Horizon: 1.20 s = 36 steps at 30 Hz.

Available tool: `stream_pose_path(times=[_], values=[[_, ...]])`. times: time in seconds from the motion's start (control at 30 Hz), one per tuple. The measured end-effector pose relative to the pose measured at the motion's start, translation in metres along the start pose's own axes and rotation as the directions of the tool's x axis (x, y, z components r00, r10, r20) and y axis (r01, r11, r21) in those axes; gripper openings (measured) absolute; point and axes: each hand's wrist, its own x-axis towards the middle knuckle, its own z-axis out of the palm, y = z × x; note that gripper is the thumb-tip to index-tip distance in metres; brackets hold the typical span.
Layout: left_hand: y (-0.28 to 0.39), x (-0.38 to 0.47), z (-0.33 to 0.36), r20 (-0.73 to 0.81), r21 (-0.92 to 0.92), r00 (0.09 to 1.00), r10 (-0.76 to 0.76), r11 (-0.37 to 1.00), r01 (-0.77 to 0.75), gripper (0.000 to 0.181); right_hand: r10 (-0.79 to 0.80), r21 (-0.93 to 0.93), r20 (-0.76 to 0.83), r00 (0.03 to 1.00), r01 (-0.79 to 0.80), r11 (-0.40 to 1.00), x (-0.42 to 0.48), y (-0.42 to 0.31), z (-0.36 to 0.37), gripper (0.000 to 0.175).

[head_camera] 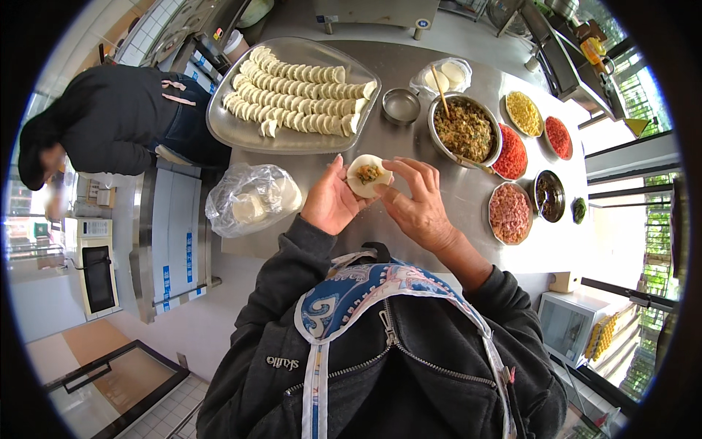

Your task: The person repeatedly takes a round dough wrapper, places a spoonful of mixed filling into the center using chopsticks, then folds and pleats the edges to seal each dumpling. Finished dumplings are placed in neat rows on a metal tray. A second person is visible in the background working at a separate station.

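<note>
A round dumpling wrapper lies flat on the fingers of my left hand, with a small heap of filling at its middle. The thumb and fingers of my right hand pinch the wrapper's right edge. Beyond my hands, to the left, a large clear tray holds several rows of folded dumplings. A steel bowl of mixed filling, with a wooden stick in it, stands to the right. Between tray and bowl is a small metal bowl. More wrappers sit in a plastic bag at left.
On the right of the steel table stand dishes of chopped pink meat, red bits and yellow bits, and a dark bowl. Another wrapper bag lies behind. A person bends at the left.
</note>
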Motion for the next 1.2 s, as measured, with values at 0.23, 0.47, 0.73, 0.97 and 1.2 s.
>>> stream_pose_path(times=[0.23,0.47,0.73,0.97,1.2], values=[[0.010,-0.021,-0.012,0.065,0.020,0.998,0.016,1.000,-0.018,0.056,0.105,0.148,-0.055,0.993,-0.096,0.984,0.027,-0.019,0.018,0.022],[0.001,-0.036,-0.020,0.131,0.216,0.960,0.250,0.937,-0.273,0.048,0.476,0.433,-0.068,0.877,-0.404,0.806,0.041,-0.043,0.038,0.018],[0.002,-0.031,-0.037,0.145,0.302,0.920,0.363,0.869,-0.391,0.039,0.438,0.338,-0.124,0.890,-0.377,0.862,0.040,-0.049,0.027,0.031],[0.011,-0.035,-0.035,0.131,0.432,0.914,0.383,0.808,-0.400,0.038,0.804,0.339,0.213,0.555,-0.814,0.472,0.004,0.048,0.070,0.054],[0.018,-0.037,-0.041,0.037,0.376,0.909,0.415,0.837,-0.398,0.035,0.829,-0.128,0.273,0.488,-0.836,0.534,0.007,0.147,0.140,0.076]])
